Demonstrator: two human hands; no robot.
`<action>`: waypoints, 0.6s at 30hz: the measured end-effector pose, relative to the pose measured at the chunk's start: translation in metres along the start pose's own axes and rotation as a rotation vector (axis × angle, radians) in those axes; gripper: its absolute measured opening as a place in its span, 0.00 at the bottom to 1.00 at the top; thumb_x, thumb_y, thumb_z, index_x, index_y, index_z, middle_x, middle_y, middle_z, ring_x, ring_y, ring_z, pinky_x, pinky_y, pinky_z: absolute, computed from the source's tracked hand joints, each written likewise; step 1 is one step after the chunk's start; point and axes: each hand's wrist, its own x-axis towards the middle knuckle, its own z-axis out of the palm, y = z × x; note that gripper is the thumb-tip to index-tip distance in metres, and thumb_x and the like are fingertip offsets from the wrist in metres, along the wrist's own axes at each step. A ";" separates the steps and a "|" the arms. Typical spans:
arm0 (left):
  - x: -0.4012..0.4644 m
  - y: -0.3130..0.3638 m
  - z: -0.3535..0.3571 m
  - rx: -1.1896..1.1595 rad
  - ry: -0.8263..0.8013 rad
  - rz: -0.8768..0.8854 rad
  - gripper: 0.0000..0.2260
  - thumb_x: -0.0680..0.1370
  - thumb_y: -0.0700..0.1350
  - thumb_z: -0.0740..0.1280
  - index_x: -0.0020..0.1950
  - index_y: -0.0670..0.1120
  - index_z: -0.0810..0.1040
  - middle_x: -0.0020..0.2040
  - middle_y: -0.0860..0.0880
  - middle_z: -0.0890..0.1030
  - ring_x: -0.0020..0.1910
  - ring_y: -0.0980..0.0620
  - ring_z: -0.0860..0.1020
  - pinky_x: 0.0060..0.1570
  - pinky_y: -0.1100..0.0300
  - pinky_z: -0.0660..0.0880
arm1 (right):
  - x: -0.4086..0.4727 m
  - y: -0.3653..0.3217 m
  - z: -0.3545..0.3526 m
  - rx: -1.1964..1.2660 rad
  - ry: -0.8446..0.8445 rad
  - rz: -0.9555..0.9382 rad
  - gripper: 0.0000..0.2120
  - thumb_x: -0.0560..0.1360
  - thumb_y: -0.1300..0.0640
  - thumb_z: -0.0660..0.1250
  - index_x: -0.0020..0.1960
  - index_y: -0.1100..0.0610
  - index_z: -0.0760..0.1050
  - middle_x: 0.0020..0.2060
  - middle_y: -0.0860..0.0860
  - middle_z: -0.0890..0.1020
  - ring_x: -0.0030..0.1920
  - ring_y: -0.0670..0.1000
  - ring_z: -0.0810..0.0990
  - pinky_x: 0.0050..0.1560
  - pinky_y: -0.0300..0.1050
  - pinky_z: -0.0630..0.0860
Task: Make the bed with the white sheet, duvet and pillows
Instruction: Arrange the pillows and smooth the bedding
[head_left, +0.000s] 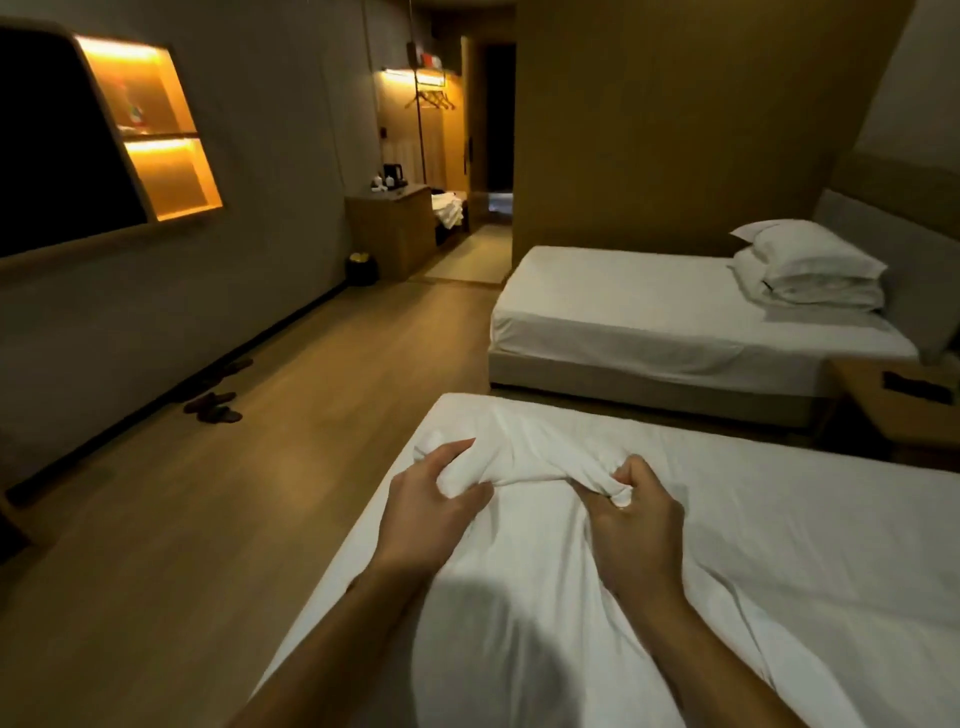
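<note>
Near bed w/ white cotton sheet (727, 545) fills the lower right; the sheet lies spread over the mattress, wrinkled, w/ a bunched ridge of cloth pulled up near the foot-end corner. Second made-up bed w/ white cover (649, 312) stands beyond, across a strip of light wood-plank floor (260, 467), w/ two stacked white pillows (810, 270) at its head end.

Both forearms reach fwd from the bottom edge, over the near bed. Left hand (431, 509): back of hand up, fingers half-curled, thumb and fingers clamped round the left end of the bunched sheet; grip partly closed on cloth. Right hand (634, 519): fist-like, fingers curled tight, grip fully closed w/ a wad of sheet pinched inside. Ridge runs taut btwn the two hands.

Pair of dark slippers (213, 408) on the floor by the left wall.
</note>
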 end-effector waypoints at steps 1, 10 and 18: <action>0.006 -0.017 -0.015 -0.003 -0.013 -0.015 0.24 0.72 0.54 0.74 0.67 0.55 0.77 0.64 0.59 0.80 0.62 0.57 0.77 0.64 0.52 0.75 | -0.007 -0.002 0.020 0.008 -0.013 0.028 0.18 0.73 0.54 0.75 0.34 0.50 0.66 0.27 0.47 0.76 0.28 0.44 0.73 0.29 0.39 0.69; 0.043 -0.141 -0.108 0.082 -0.077 -0.081 0.20 0.73 0.46 0.74 0.64 0.54 0.80 0.57 0.58 0.81 0.55 0.58 0.79 0.48 0.74 0.69 | -0.063 0.002 0.168 0.052 -0.052 0.187 0.18 0.72 0.59 0.75 0.35 0.58 0.66 0.27 0.44 0.71 0.29 0.42 0.67 0.30 0.36 0.64; 0.080 -0.178 -0.116 0.118 0.023 -0.009 0.16 0.74 0.49 0.70 0.62 0.55 0.81 0.56 0.50 0.84 0.54 0.49 0.81 0.51 0.58 0.76 | -0.045 -0.002 0.227 -0.014 -0.044 0.112 0.22 0.74 0.63 0.72 0.32 0.47 0.63 0.27 0.45 0.71 0.30 0.41 0.68 0.31 0.38 0.65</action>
